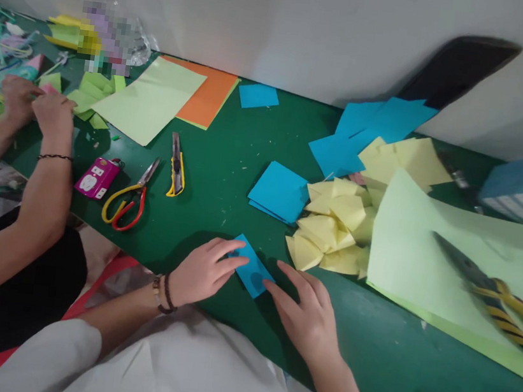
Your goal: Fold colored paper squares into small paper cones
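Observation:
A folded strip of blue paper [254,270] is in front of me, low over the green table. My left hand [206,269] grips its left end, two fingertips lying across the top face. Its thumb is hard to make out. At the strip's right end is my right hand [308,311], its fingers apart and one fingertip touching the edge. Just beyond sits a small stack of blue paper squares [279,192]. Beside that stack, a heap of folded pale yellow paper pieces [334,228] lies near my right hand.
Light green sheets [427,256] with pliers [486,280] on them lie at right. More blue sheets [361,135] rest against the wall. A box cutter [177,166], scissors [131,198] and a magenta box [97,177] are left, near a co-worker's hands [54,107].

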`<state>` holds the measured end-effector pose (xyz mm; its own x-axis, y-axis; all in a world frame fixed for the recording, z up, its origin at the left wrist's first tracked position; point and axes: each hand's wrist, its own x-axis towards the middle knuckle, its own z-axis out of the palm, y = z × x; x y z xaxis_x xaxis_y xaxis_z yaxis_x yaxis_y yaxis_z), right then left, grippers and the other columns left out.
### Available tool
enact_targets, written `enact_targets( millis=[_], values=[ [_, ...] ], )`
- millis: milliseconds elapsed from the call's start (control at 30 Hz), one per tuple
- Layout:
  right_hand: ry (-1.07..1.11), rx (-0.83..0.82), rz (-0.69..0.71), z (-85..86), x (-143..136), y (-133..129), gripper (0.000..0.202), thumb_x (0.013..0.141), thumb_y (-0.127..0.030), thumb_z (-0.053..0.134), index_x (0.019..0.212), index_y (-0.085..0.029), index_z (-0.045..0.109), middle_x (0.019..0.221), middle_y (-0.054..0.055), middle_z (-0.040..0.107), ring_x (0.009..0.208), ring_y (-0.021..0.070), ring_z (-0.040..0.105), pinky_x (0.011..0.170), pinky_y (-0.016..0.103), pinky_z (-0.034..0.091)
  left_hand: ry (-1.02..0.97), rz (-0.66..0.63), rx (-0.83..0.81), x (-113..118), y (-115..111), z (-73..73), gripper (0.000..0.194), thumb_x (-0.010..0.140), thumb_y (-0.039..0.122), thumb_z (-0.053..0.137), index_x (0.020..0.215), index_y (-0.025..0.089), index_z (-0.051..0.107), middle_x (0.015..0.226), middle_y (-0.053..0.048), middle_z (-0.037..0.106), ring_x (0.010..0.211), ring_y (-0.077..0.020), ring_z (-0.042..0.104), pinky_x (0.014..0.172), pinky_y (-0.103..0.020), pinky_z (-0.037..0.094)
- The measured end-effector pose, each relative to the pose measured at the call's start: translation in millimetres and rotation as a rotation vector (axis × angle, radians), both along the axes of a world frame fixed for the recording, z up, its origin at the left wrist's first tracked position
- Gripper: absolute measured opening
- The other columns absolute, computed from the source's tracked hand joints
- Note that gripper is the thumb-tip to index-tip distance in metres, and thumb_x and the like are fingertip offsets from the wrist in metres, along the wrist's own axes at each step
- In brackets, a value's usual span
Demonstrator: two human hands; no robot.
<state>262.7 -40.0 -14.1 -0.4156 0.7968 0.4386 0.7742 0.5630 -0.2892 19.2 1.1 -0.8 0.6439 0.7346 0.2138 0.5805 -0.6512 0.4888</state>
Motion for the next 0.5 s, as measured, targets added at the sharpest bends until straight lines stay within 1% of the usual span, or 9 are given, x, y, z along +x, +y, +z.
enact_targets(
  millis=[33,100,133,167,200,267,300,400,500],
  values=[
    [0.027,0.006,0.003,2.3,-0.9,-0.2,0.029,0.084,-0.005,0.059,0.102,-0.025,0.070,0.122,0.011,0.061,0.102,0.0216,0.058,0.083,0.036,0.051,0.009,0.008,-0.014,2.2,0.5,1.4,0.037,0.093,0.010,0.045,0.128,0.017,0.053,0.139,-0.013,0.049,0.107,-0.0217,0.056,0.092,-0.040,0.052],
    [0.077,0.024,0.001,7.5,-4.2,-1.7,0.029,0.083,-0.005,0.061,0.101,-0.025,0.070,0.122,0.011,0.061,0.103,0.0214,0.059,0.083,0.036,0.052,0.042,-0.046,-0.044,7.0,3.8,5.7,0.050,0.092,0.008,0.042,0.141,0.019,0.041,0.149,-0.014,0.038,0.113,-0.0233,0.054,0.093,-0.042,0.052],
    [0.099,0.035,-0.001,10.0,-6.5,-3.0,0.028,0.082,-0.005,0.062,0.101,-0.025,0.070,0.121,0.010,0.061,0.104,0.0212,0.059,0.083,0.035,0.052,0.060,-0.089,-0.062,9.3,5.8,8.0,0.056,0.091,0.006,0.041,0.145,0.020,0.035,0.151,-0.013,0.035,0.115,-0.0240,0.053,0.094,-0.042,0.051],
    [0.118,0.042,-0.002,12.1,-9.0,-4.7,0.029,0.082,-0.005,0.063,0.101,-0.026,0.070,0.120,0.009,0.062,0.104,0.0208,0.060,0.083,0.034,0.053,0.077,-0.127,-0.081,11.1,7.5,10.0,0.059,0.090,0.005,0.040,0.146,0.020,0.032,0.150,-0.013,0.037,0.116,-0.0243,0.053,0.094,-0.042,0.051],
    [0.134,0.044,-0.003,13.7,-11.3,-6.5,0.029,0.082,-0.006,0.063,0.101,-0.027,0.070,0.119,0.008,0.063,0.103,0.0203,0.061,0.083,0.034,0.053,0.092,-0.154,-0.097,12.5,8.7,11.4,0.060,0.089,0.004,0.040,0.147,0.020,0.031,0.146,-0.012,0.042,0.115,-0.0240,0.054,0.093,-0.041,0.052],
    [0.162,0.032,0.011,15.0,-14.8,-9.9,0.034,0.083,-0.006,0.061,0.107,-0.028,0.069,0.117,0.007,0.065,0.103,0.0193,0.062,0.082,0.033,0.054,0.106,-0.169,-0.113,13.4,9.3,12.2,0.058,0.089,0.005,0.040,0.144,0.019,0.035,0.132,-0.011,0.053,0.107,-0.0224,0.057,0.090,-0.039,0.053],
    [0.176,0.020,0.021,14.9,-15.5,-11.2,0.037,0.083,-0.006,0.060,0.111,-0.029,0.067,0.117,0.007,0.067,0.103,0.0189,0.063,0.083,0.033,0.055,0.100,-0.166,-0.112,12.8,8.8,11.4,0.055,0.089,0.006,0.040,0.142,0.019,0.039,0.124,-0.010,0.056,0.103,-0.0213,0.057,0.088,-0.038,0.053],
    [0.191,-0.025,0.060,12.7,-13.1,-11.8,0.045,0.084,-0.004,0.058,0.123,-0.025,0.061,0.116,0.007,0.069,0.103,0.0185,0.063,0.084,0.034,0.055,0.022,-0.162,-0.078,8.6,5.7,6.7,0.043,0.093,0.009,0.038,0.132,0.018,0.051,0.111,-0.009,0.059,0.098,-0.0187,0.057,0.088,-0.035,0.053],
    [0.148,-0.072,0.103,10.8,-6.8,-7.9,0.045,0.086,-0.005,0.055,0.127,-0.024,0.059,0.116,0.007,0.070,0.105,0.0186,0.063,0.086,0.035,0.055,-0.064,-0.143,-0.038,3.1,2.2,1.5,0.033,0.094,0.011,0.039,0.119,0.018,0.061,0.103,-0.009,0.061,0.094,-0.0176,0.057,0.085,-0.033,0.053]
  ],
)
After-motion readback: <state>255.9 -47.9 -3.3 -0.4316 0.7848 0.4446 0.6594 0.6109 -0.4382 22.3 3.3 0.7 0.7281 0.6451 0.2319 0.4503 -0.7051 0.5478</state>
